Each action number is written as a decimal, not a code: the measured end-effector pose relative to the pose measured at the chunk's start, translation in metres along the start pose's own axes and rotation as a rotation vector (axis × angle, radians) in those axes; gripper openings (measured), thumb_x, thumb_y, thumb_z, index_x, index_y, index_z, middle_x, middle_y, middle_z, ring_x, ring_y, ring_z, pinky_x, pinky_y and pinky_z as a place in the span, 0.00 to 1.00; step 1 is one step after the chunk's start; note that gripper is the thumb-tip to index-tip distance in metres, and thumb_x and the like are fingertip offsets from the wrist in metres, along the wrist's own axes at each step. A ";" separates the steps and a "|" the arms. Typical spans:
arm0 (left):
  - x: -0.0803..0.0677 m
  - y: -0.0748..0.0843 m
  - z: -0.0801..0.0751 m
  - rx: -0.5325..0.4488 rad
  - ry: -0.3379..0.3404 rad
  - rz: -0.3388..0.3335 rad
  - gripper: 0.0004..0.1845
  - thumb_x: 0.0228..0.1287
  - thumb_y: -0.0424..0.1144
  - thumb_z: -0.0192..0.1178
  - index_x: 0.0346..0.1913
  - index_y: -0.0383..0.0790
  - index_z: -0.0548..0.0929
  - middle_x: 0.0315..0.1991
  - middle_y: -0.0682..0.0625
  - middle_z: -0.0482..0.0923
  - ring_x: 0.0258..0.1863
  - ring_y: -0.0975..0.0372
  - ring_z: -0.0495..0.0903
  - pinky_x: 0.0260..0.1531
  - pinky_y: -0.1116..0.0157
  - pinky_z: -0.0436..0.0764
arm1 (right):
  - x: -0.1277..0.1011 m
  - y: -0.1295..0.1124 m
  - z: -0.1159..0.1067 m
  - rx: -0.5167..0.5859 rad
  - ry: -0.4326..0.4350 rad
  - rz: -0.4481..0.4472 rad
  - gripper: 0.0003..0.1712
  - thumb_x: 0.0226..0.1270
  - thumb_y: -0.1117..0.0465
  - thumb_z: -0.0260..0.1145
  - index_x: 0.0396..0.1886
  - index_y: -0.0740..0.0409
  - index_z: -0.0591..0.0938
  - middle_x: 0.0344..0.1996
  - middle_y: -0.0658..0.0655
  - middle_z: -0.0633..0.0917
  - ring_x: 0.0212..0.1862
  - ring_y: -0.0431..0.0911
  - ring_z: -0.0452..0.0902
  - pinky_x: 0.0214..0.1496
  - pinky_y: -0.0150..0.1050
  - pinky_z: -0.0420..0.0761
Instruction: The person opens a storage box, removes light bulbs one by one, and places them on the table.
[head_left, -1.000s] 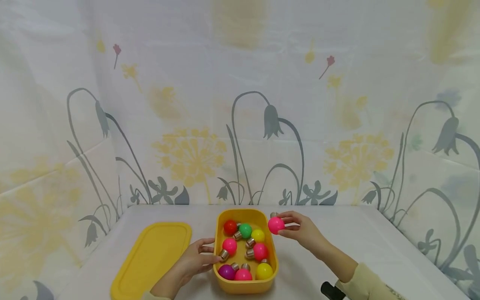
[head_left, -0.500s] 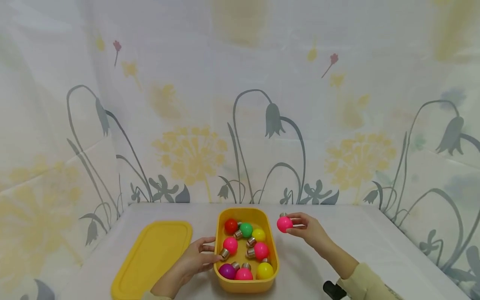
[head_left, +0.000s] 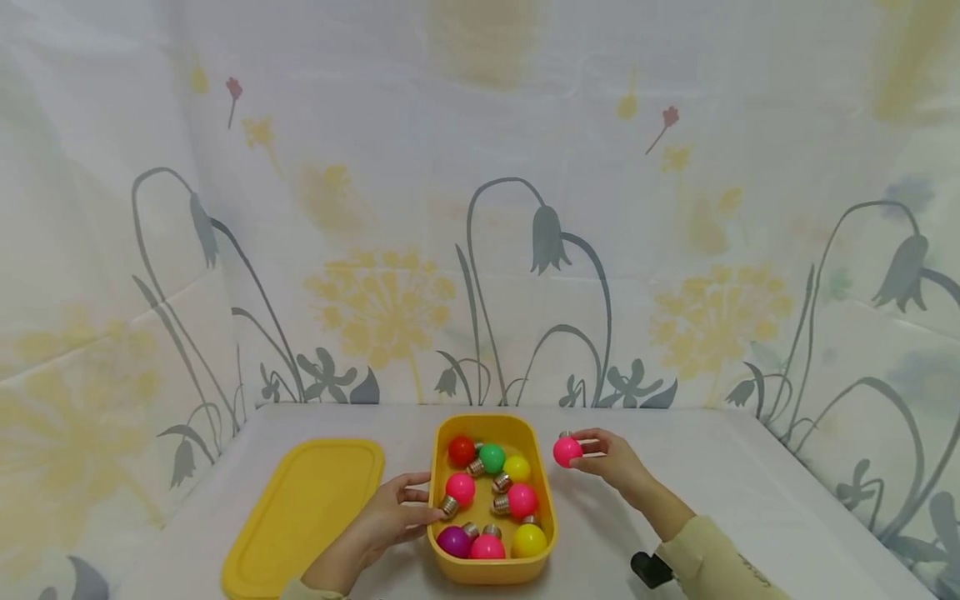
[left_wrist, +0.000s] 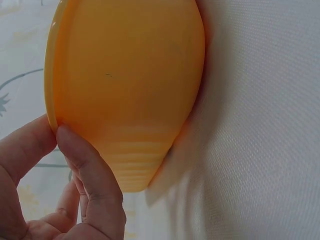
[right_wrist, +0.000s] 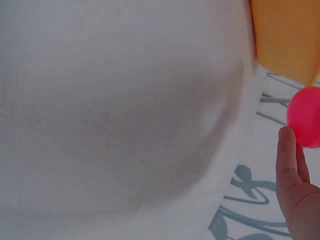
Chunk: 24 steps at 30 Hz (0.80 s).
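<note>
A pink light bulb, its metal base upward, is pinched in the fingers of my right hand, held above the table to the right of the yellow container. The right wrist view has the same bulb at its edge. My left hand grips the left rim of the yellow container; the left wrist view shows thumb and finger pinching that rim. Several bulbs lie inside: a red bulb, a green bulb, a purple bulb, yellow bulbs and pink bulbs.
A flat yellow lid lies on the white table left of the container. Near the right sleeve is a black object, partly hidden. A flower-patterned curtain stands behind the table.
My right hand has moved the pink bulb slightly to the right, away from the container's rim, then held it nearly still. My left hand keeps its grip in place.
</note>
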<state>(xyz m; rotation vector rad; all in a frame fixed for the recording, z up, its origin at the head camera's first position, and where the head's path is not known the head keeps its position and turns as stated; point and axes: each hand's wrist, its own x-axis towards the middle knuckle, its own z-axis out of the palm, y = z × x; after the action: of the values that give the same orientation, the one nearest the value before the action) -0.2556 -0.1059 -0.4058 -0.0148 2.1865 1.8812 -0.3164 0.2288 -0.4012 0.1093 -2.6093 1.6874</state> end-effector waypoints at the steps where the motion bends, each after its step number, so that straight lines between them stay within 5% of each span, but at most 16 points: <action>1: 0.000 0.000 0.000 0.002 -0.001 0.000 0.36 0.52 0.34 0.69 0.62 0.29 0.65 0.46 0.38 0.72 0.35 0.57 0.77 0.39 0.59 0.81 | 0.001 0.002 0.001 -0.002 -0.002 0.003 0.23 0.54 0.68 0.70 0.51 0.64 0.77 0.43 0.60 0.79 0.44 0.51 0.75 0.44 0.44 0.80; 24: 0.001 -0.002 0.000 -0.015 -0.004 -0.001 0.35 0.52 0.34 0.69 0.62 0.30 0.66 0.46 0.39 0.72 0.34 0.58 0.77 0.38 0.61 0.81 | 0.015 0.017 0.012 -0.045 -0.096 0.150 0.22 0.52 0.69 0.70 0.47 0.66 0.75 0.38 0.61 0.78 0.34 0.48 0.77 0.39 0.41 0.81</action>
<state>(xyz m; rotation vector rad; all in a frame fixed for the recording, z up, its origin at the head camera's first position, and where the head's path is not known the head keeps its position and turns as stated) -0.2567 -0.1060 -0.4080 -0.0146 2.1697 1.8954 -0.3326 0.2241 -0.4205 -0.0069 -2.7894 1.7067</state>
